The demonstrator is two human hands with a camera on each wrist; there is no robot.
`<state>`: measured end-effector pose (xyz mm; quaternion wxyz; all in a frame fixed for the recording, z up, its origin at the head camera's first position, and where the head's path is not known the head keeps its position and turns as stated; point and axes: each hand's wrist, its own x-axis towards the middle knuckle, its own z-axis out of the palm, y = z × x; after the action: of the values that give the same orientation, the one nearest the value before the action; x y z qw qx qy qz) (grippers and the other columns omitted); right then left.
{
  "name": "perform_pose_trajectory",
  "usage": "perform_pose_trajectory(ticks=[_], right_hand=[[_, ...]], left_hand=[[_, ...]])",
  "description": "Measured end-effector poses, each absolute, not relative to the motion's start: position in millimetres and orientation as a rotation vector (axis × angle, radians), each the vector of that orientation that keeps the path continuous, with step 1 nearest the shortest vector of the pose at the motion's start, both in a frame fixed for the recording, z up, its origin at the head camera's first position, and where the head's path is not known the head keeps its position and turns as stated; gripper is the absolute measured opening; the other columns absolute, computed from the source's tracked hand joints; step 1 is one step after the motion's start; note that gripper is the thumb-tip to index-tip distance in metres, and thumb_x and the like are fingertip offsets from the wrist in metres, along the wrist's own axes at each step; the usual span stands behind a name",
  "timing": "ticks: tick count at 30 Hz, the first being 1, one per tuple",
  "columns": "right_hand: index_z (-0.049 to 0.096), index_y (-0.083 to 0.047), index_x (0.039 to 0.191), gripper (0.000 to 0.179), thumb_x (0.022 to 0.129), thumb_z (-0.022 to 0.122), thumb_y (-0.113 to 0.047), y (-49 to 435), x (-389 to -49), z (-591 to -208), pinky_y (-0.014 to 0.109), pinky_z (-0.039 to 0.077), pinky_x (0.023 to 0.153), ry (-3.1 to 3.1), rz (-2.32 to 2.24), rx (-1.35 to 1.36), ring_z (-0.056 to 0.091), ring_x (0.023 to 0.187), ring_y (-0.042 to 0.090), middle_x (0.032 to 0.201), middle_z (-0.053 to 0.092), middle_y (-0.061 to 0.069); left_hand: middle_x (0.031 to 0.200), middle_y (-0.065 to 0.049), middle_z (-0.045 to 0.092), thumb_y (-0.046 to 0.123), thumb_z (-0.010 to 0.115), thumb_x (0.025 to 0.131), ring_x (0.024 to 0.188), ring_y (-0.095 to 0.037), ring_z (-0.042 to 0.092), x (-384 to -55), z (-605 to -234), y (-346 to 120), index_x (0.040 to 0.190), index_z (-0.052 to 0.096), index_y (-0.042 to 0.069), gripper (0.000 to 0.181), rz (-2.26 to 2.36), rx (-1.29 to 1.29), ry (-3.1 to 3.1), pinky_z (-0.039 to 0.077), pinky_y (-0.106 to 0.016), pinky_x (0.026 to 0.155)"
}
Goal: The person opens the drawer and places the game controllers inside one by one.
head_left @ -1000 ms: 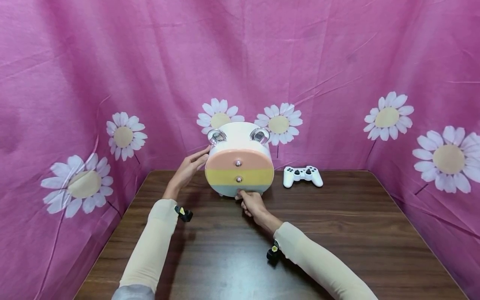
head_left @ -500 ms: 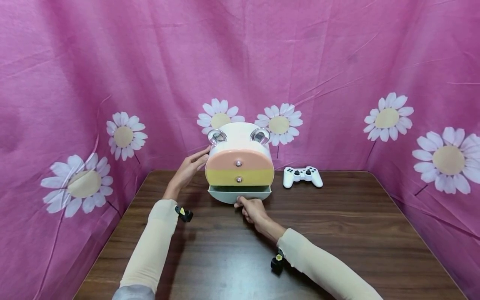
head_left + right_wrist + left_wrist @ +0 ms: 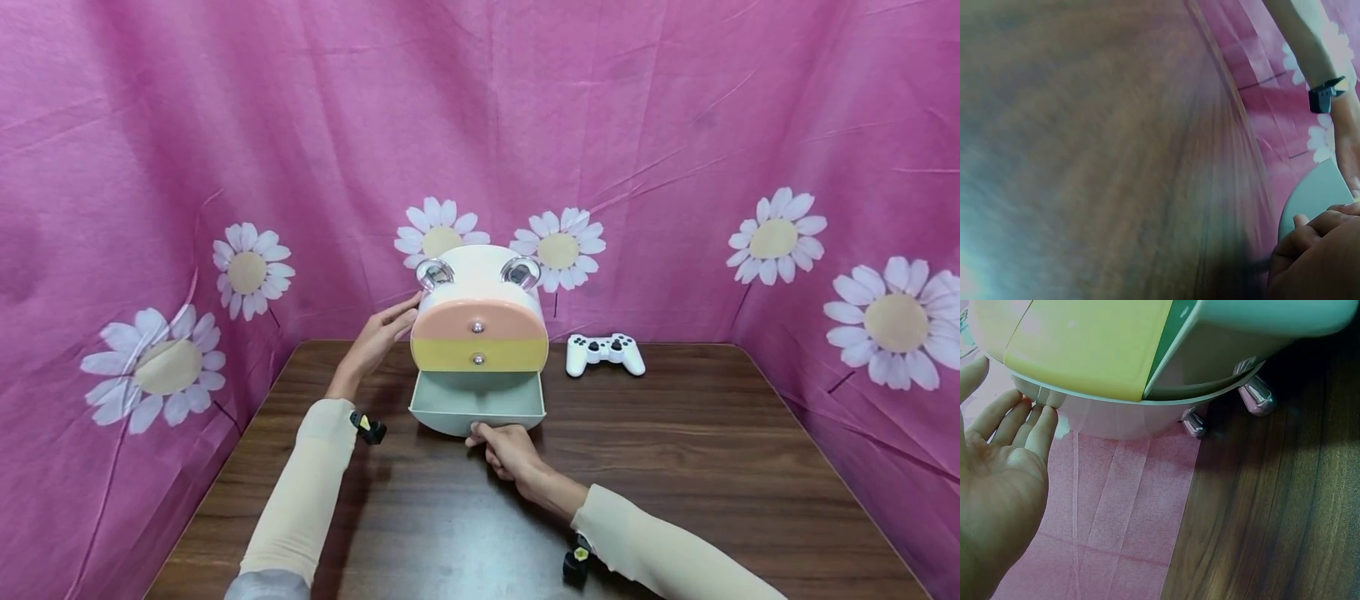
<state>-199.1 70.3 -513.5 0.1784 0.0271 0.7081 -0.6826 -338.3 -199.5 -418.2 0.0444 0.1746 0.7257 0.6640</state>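
A small rounded drawer cabinet (image 3: 442, 321) with a white top, two chrome ring ears and peach, yellow and pale green drawers stands on the table. Its pale green bottom drawer (image 3: 450, 402) is pulled out, and no contents show inside. My right hand (image 3: 513, 458) pinches that drawer's knob, which the fingers hide; in the right wrist view the curled fingers (image 3: 1313, 240) lie against the drawer's front. On the cabinet's left side, my left hand (image 3: 372, 346) rests its straight fingertips, as the left wrist view also shows. The peach and yellow drawers are closed.
A white game controller (image 3: 605, 354) lies right of the cabinet near the table's back edge. The dark wooden table (image 3: 675, 450) meets a pink curtain (image 3: 637, 125) printed with daisies at the back and sides. Chrome feet (image 3: 1255, 397) show under the cabinet.
The bottom drawer has gone from closed to well out, moving toward me with my right hand on its knob. My left hand has stayed at the cabinet's side.
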Motion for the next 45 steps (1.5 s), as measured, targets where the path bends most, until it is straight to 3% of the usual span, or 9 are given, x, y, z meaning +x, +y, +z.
perform_pose_trajectory(ticks=[9,22,33,45], right_hand=[[0.080,0.005,0.106,0.044,0.101,0.067,-0.037,75.5,-180.3,-512.3,0.016,0.022,0.037,1.991,-1.895,0.042,0.029,0.042,0.003,0.047,0.042,-0.011],[0.081,0.003,0.103,0.041,0.100,0.070,-0.037,84.2,-160.3,-509.9,0.015,0.023,0.037,1.960,-1.865,0.032,0.030,0.040,0.001,0.045,0.040,-0.011],[0.077,0.002,0.118,0.050,0.103,0.067,-0.044,83.4,-150.8,-514.7,0.014,0.024,0.036,1.970,-1.806,-0.023,0.031,0.038,0.000,0.045,0.044,-0.011],[0.076,0.001,0.121,0.053,0.105,0.063,-0.047,82.6,-149.4,-514.1,0.014,0.024,0.036,1.996,-1.778,-0.059,0.030,0.038,0.001,0.046,0.046,-0.011]], left_hand=[[0.173,0.001,0.038,0.034,0.059,0.111,0.160,-0.019,0.035,-338.3,-417.4,-199.8,0.163,0.045,0.016,0.057,2.033,0.508,2.214,0.033,-0.039,0.133],[0.173,-0.001,0.037,0.032,0.059,0.111,0.160,-0.023,0.035,-338.2,-419.5,-200.3,0.163,0.045,0.014,0.057,2.037,0.511,2.216,0.033,-0.039,0.132],[0.173,0.001,0.038,0.035,0.059,0.111,0.160,-0.019,0.034,-338.4,-418.6,-201.6,0.163,0.044,0.017,0.057,2.005,0.507,2.245,0.033,-0.043,0.132],[0.173,0.000,0.038,0.030,0.059,0.112,0.161,-0.018,0.033,-338.4,-418.1,-200.9,0.163,0.043,0.012,0.057,2.036,0.525,2.212,0.033,-0.040,0.133]])
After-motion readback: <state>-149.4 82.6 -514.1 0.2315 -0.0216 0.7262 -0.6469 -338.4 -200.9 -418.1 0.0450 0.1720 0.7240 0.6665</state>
